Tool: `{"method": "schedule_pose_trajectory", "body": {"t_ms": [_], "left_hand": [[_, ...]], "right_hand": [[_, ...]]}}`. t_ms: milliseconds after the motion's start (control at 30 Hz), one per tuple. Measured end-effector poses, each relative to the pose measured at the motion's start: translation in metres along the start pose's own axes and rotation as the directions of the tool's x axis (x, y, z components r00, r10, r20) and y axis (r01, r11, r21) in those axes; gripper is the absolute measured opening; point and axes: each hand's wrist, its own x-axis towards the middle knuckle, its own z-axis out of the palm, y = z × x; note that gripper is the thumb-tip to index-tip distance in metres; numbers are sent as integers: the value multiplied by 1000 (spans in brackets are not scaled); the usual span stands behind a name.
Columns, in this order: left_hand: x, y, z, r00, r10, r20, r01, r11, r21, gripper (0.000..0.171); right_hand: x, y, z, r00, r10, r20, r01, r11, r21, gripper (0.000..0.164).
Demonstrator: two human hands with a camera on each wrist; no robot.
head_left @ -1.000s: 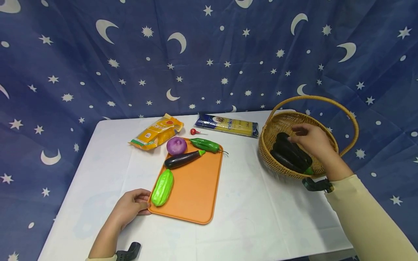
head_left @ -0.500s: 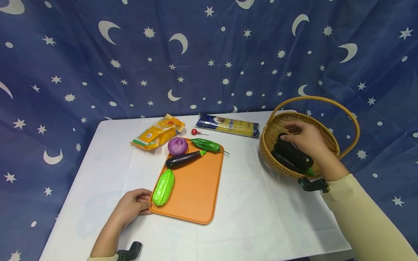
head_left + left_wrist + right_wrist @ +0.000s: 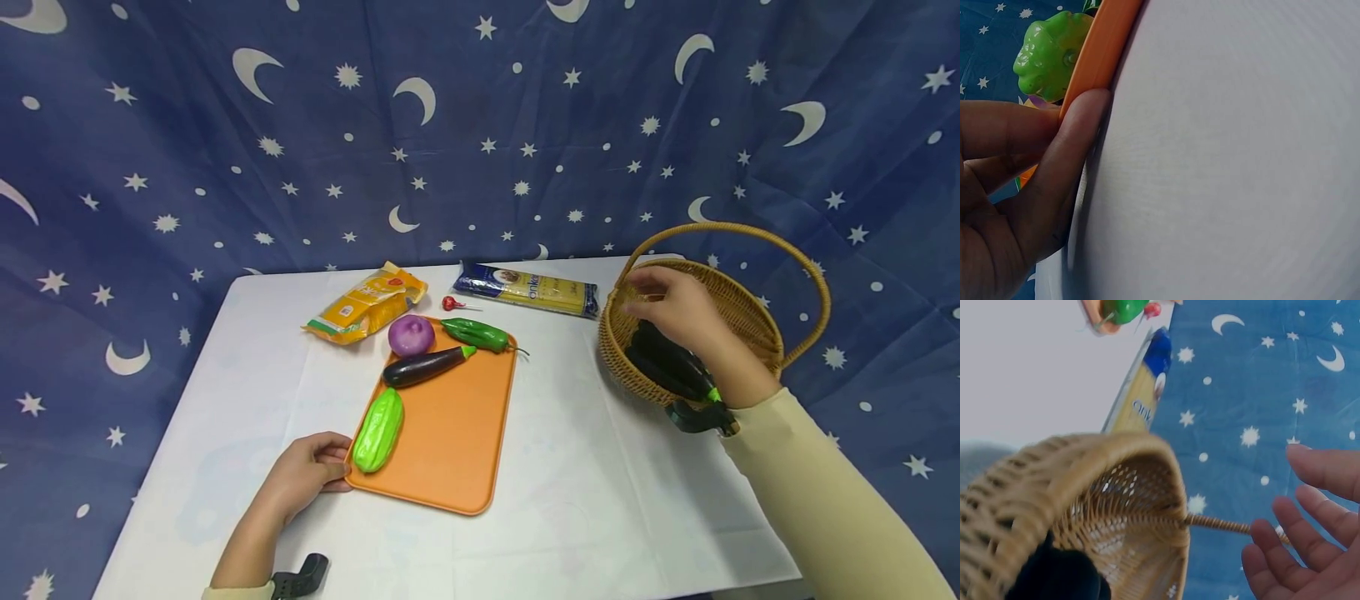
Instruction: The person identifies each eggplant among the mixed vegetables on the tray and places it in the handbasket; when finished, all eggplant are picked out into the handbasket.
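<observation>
At the near left corner of the orange tray [image 3: 450, 433], my left hand [image 3: 300, 473] pinches the rim. The left wrist view has its thumb [image 3: 1082, 128] against the rim's outer side. On the tray lie a bright green ridged gourd [image 3: 378, 431], an eggplant [image 3: 423, 367], a purple onion [image 3: 411, 336] and a green pepper [image 3: 476, 334]. My right hand [image 3: 682, 310] is over the wicker basket [image 3: 626, 375], fingers apart and loosely bent, holding nothing. Below it, dark eggplants [image 3: 667, 360] lie in the basket, partly hidden by the hand and wrist.
Behind the tray are a yellow packet [image 3: 367, 304], a red lollipop [image 3: 450, 303] and a blue-and-yellow pasta pack [image 3: 528, 289]. The basket's tall handle [image 3: 817, 292] arches up at the right. A blue curtain [image 3: 480, 133] with moons and stars hangs behind the white table [image 3: 570, 500].
My right hand has moved left over the basket, away from the eggplants and toward the basket's left rim. The left hand stays on the tray corner.
</observation>
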Motion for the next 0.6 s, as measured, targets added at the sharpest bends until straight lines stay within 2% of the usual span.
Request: {"method": "schedule_pose_trajectory", "body": {"t_ms": [167,433,600], "left_hand": [[-1,0,-1,1000,7,1,-7,1000,-3,38],[-2,1,-1,1000,12,-4,-12,1000,1,38],[-4,4,0,1000,12,-3,-12,1000,1,37]], "right_hand": [[5,-10,10,999,-16,36,15,1000,23,46],[13,-27,29,998,5,55,-5,1000,6,47],[16,-36,40,997,-36,72,34,999,27,48]]}}
